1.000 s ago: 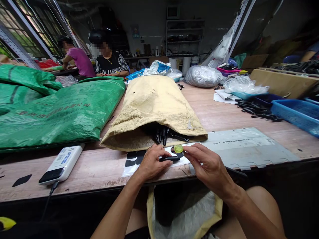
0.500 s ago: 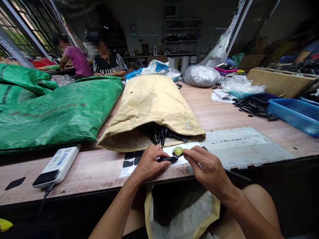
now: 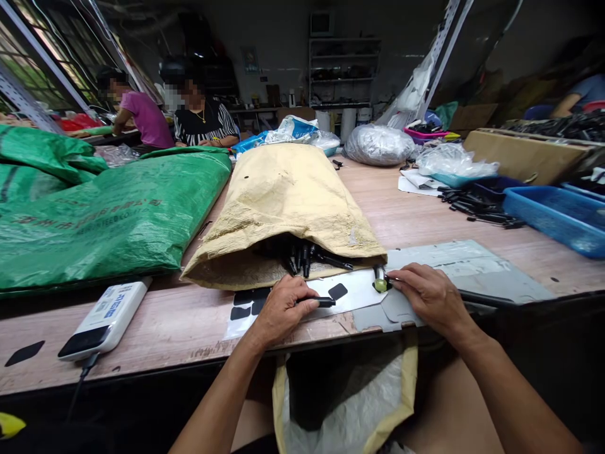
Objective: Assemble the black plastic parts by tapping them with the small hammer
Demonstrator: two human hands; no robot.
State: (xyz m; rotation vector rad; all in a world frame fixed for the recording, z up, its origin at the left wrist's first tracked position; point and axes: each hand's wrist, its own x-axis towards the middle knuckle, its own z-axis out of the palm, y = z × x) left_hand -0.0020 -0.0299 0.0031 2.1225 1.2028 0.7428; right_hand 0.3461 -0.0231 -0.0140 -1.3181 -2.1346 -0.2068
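My left hand [image 3: 285, 309] is closed on a slim black pen-like part [image 3: 324, 302], holding it low over a white sheet [image 3: 352, 299] at the table's front edge. My right hand [image 3: 428, 296] is closed around the black handle [image 3: 486, 298] of a small hammer. The hammer's metal head [image 3: 379, 277], with a yellow-green face, rests on or just above the right end of the sheet. A loose black rounded patch [image 3: 337, 291] lies by the part's tip; more black patches [image 3: 241, 313] are left of my left hand.
A tan sack [image 3: 293, 189] with black parts [image 3: 305, 255] in its mouth lies ahead. Left are a green sack [image 3: 118, 221] and a white power bank [image 3: 106, 318]. A grey board [image 3: 454, 271] and blue tray [image 3: 558, 214] are right. An open bag [image 3: 278, 403] hangs below the edge. Two people sit far left.
My right hand has moved the hammer head right, away from the black part, uncovering the black patch. My left hand stays nearly in place, still holding the part.
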